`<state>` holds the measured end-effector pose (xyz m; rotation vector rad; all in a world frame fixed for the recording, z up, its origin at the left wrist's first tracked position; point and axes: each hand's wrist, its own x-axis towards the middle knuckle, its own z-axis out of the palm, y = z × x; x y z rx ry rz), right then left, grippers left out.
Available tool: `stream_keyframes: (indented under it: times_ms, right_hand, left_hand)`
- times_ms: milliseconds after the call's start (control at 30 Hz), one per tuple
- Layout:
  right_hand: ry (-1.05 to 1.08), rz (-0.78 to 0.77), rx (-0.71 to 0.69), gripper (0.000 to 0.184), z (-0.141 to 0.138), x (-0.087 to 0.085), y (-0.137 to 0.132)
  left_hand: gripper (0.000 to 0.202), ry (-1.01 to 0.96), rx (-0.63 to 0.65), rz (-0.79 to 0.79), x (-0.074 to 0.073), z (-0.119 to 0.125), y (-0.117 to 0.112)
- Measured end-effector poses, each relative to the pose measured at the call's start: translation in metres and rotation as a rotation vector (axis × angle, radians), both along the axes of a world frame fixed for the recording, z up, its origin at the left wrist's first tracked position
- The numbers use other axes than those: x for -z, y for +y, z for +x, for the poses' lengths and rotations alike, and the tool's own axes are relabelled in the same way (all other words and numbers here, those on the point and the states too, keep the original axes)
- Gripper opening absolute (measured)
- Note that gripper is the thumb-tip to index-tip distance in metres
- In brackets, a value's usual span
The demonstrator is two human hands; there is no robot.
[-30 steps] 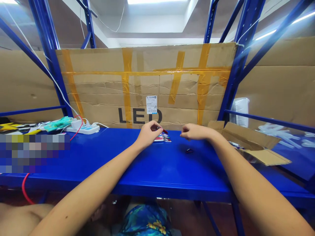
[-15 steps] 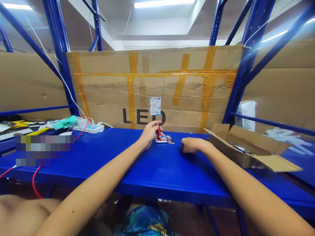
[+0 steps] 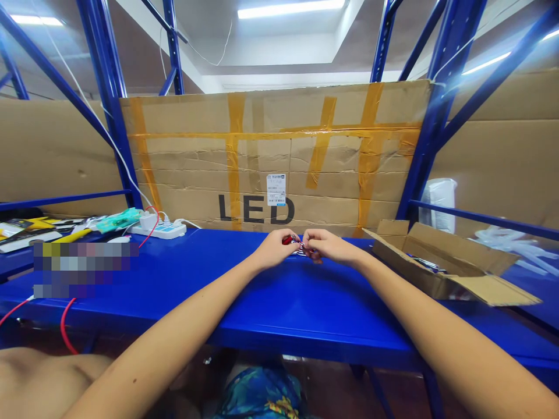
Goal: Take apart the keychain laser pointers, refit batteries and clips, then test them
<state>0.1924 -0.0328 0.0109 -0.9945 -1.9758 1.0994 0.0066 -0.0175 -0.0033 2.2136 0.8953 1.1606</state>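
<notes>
Both of my hands meet over the blue table (image 3: 196,279), close to its back edge. My left hand (image 3: 276,247) is closed round a red pen (image 3: 287,239), a slim piece with silver parts. The fingers of my right hand (image 3: 326,245) are pinched together right beside the pen's end; what they hold is too small and covered to make out. Several slim silver and coloured pens (image 3: 299,252) lie on the table just behind and under the hands, mostly hidden by them.
An open cardboard box (image 3: 437,279) with more pens stands at the right. White plastic strips (image 3: 519,247) lie beyond it. At the left are a white power strip (image 3: 163,230), cables and a pile of tools and packets. A large cardboard sheet (image 3: 196,163) closes the back.
My right hand has moved left from the bare table to meet my left hand. The red pen, upright before, is now tilted and lower between the hands.
</notes>
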Motion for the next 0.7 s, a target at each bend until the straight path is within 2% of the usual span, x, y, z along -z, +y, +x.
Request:
stream_keyframes:
  times_ms: [200, 433, 533, 700]
  right_hand:
    - [0.291, -0.185, -0.007, 0.024, -0.004, 0.000, 0.000]
    - [0.417, -0.197, 0.127, 0.026, -0.011, 0.004, 0.003]
    - [0.358, -0.111, 0.148, 0.025, -0.013, 0.006, 0.003]
    - [0.094, 0.268, 0.224, 0.014, -0.012, 0.009, 0.006]
  left_hand:
    - [0.018, 0.053, -0.028, 0.099, -0.001, -0.002, -0.001]
    - [0.024, 0.070, -0.064, 0.188, 0.000, -0.001, -0.006]
    - [0.025, 0.072, -0.072, 0.202, 0.002, 0.000, -0.006]
    - [0.020, 0.056, -0.069, 0.185, 0.006, 0.001, -0.004]
